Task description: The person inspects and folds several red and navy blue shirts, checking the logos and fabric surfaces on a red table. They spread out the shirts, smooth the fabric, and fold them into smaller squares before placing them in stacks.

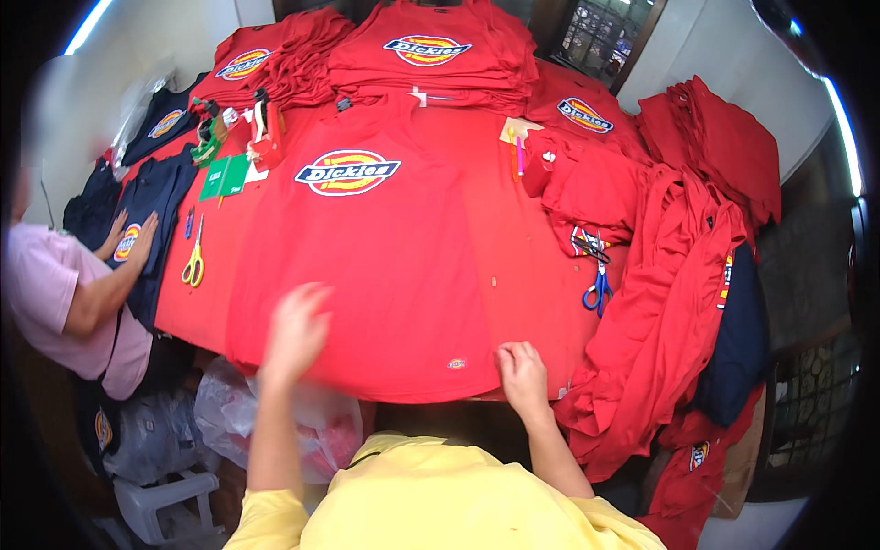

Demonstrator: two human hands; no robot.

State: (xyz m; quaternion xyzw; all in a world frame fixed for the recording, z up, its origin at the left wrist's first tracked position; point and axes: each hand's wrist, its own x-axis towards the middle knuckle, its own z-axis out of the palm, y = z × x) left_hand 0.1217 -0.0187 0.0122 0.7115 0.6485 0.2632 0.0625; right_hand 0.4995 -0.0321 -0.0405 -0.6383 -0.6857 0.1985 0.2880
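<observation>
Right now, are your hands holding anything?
The right hand pinches the bottom hem of the red shirt spread flat. The left hand is blurred above it; a hold cannot be told.

white walls [710, 69], dark window [600, 32], white plastic stool [165, 500].

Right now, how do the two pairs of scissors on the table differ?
The yellow-handled scissors lie on the left side of the table; the blue-handled scissors lie on the right, beside a heap of red garments. The yellow pair sits nearer the left hand, the blue pair nearer the right hand. Both rest on red fabric with handles toward the person, and neither hand touches them.
</observation>
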